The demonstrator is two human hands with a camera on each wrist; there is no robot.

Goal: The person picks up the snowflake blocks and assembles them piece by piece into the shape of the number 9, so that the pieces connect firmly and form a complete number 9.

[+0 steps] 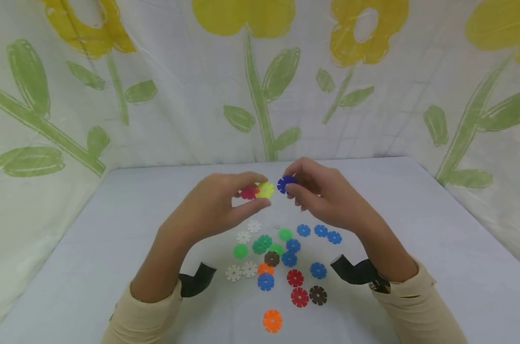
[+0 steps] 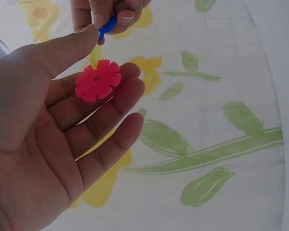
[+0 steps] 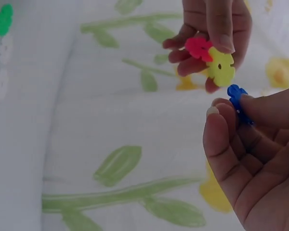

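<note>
My left hand (image 1: 219,200) pinches a yellow notched plastic disc (image 1: 265,190) between thumb and fingers. A pink-red notched disc (image 2: 98,81) is joined to the yellow one, and in the left wrist view it sits in front of the fingers. Facing it, my right hand (image 1: 324,193) pinches a dark blue notched disc (image 3: 238,103) by thumb and fingertips. A small gap separates the blue disc from the yellow one in the head view. Both hands are raised above the white table (image 1: 135,229).
Below the hands, several loose discs lie spread out: white (image 1: 233,273), green (image 1: 240,251), blue (image 1: 318,270), red (image 1: 300,297), brown (image 1: 318,295) and orange (image 1: 272,320). Some overlap. A flower-printed curtain (image 1: 178,105) hangs behind the table's far edge.
</note>
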